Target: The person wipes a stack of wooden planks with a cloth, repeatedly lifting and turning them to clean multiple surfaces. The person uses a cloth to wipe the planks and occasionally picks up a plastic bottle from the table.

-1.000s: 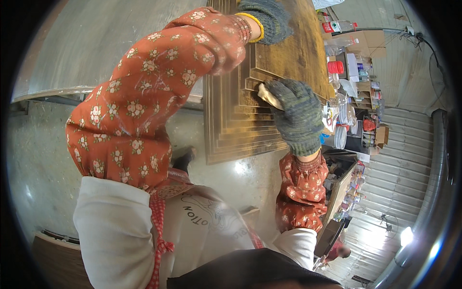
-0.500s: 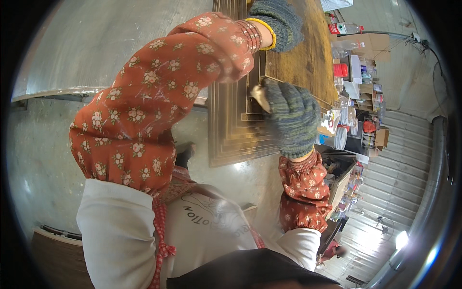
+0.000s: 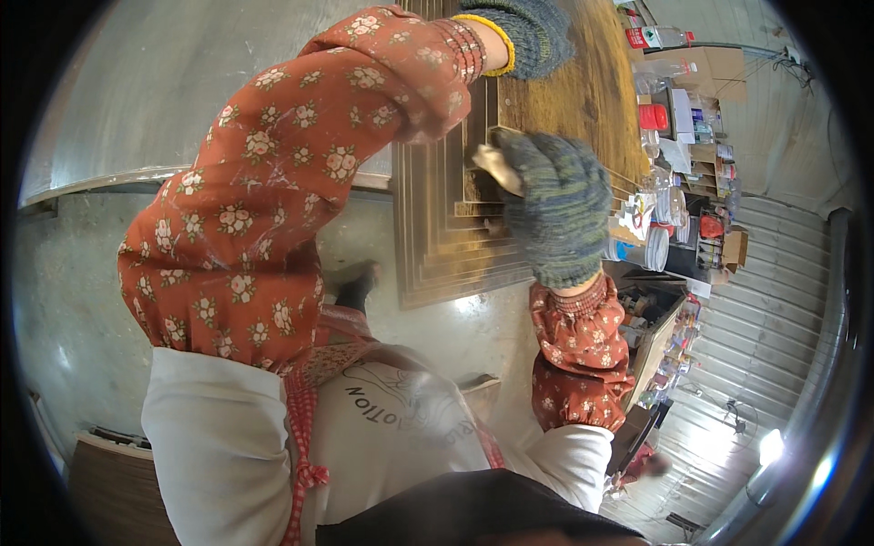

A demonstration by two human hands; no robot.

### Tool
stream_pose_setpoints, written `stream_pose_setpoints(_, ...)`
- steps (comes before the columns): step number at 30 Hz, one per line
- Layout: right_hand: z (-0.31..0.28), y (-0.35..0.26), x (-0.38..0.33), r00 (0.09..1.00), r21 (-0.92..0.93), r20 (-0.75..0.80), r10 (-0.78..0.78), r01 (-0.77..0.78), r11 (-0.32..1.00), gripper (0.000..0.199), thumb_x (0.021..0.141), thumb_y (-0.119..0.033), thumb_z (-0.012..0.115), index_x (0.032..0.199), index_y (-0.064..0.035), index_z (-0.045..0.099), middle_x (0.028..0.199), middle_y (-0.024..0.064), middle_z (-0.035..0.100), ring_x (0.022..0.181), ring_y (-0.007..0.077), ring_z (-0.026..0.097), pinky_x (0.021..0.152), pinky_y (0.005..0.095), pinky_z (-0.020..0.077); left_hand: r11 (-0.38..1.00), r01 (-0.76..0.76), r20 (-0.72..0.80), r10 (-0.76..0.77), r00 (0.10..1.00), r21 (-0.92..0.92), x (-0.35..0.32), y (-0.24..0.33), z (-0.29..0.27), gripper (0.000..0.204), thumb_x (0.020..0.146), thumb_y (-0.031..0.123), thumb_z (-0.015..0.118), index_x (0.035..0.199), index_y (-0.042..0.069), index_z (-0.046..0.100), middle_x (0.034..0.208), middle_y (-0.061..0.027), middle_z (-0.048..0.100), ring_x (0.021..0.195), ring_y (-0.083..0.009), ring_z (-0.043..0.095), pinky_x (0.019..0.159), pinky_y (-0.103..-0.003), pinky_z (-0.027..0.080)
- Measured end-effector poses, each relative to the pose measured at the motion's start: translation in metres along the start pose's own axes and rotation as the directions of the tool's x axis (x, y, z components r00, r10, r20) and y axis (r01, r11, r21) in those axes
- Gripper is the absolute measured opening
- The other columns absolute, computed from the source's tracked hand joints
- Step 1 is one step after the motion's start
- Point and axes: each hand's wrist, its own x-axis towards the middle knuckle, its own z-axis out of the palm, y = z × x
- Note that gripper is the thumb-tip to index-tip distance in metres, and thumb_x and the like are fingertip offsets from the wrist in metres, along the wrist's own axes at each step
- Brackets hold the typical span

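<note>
A brown wooden panel (image 3: 587, 105) with a stepped, moulded edge (image 3: 428, 214) lies before me. My right hand (image 3: 557, 211), in a dark grey-green knitted glove, is closed over this edge beside the panel face. A pale, crumpled piece, perhaps a rag (image 3: 497, 169), sticks out on the left side of its fingers; most of it is hidden. Farther off, my left hand (image 3: 528, 38), in a matching glove with a yellow cuff, is over the far part of the panel. Its fingers run out at the top of the picture, so their pose is hidden.
Plastic bottles (image 3: 660, 37), jars (image 3: 654, 247) and cardboard boxes (image 3: 736, 247) crowd the right side beyond the panel. An open box of dark items (image 3: 642, 305) stands near my right forearm. At far left is a large grey surface (image 3: 200, 82). A person (image 3: 642, 466) is at lower right.
Both gloved hands have shifted slightly upward in the picture, the right one still closed on the pale piece. The view itself has also moved a little.
</note>
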Motion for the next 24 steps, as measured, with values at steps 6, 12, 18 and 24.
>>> stream_pose_setpoints(6,-0.003,-0.005,0.005,0.998,0.002,-0.062,0.03,-0.03,1.0,0.042,0.074,-0.015,0.074,0.115,-0.0152,0.064,0.103,0.0085,0.063,0.094,0.0288,0.061,0.081,0.0437,0.0476,1.0,0.006,-0.004,-0.006,1.0,-0.021,-0.005,-0.002,0.003,0.052,0.092,0.045,0.047,0.121,0.006,0.065,0.13,-0.0187,0.06,0.124,-0.0346,0.054,0.108,-0.049,0.035)
stream_pose_setpoints(12,-0.006,0.003,0.009,0.981,0.092,-0.195,-0.008,0.027,0.995,0.043,0.073,-0.008,0.069,0.113,-0.0222,0.067,0.104,0.0062,0.064,0.095,0.0276,0.061,0.082,0.0419,0.0483,1.0,-0.023,-0.075,0.023,0.997,-0.005,-0.005,-0.004,0.007,0.052,0.093,0.044,0.045,0.123,0.006,0.063,0.134,-0.0188,0.058,0.127,-0.0336,0.052,0.109,-0.049,0.033)
stream_pose_setpoints(18,-0.001,-0.001,0.009,0.992,0.039,-0.109,-0.056,0.06,0.997,0.043,0.075,-0.012,0.07,0.117,-0.0176,0.064,0.103,0.0077,0.062,0.096,0.0283,0.059,0.08,0.0422,0.0482,0.999,-0.024,-0.009,0.023,1.0,-0.037,-0.004,-0.002,0.0,0.051,0.093,0.044,0.044,0.119,0.005,0.065,0.133,-0.0184,0.058,0.126,-0.0351,0.052,0.109,-0.051,0.032)
stream_pose_setpoints(24,-0.005,0.023,-0.005,0.977,0.175,-0.145,0.154,-0.128,0.976,0.026,0.08,-0.018,0.066,0.105,-0.0112,0.064,0.092,0.0045,0.063,0.085,0.0232,0.061,0.071,0.0396,0.0488,0.962,-0.216,-0.05,0.227,0.973,0.166,-0.008,-0.005,0.002,0.049,0.093,0.044,0.045,0.123,0.009,0.063,0.131,-0.0162,0.059,0.126,-0.0336,0.051,0.11,-0.051,0.03)
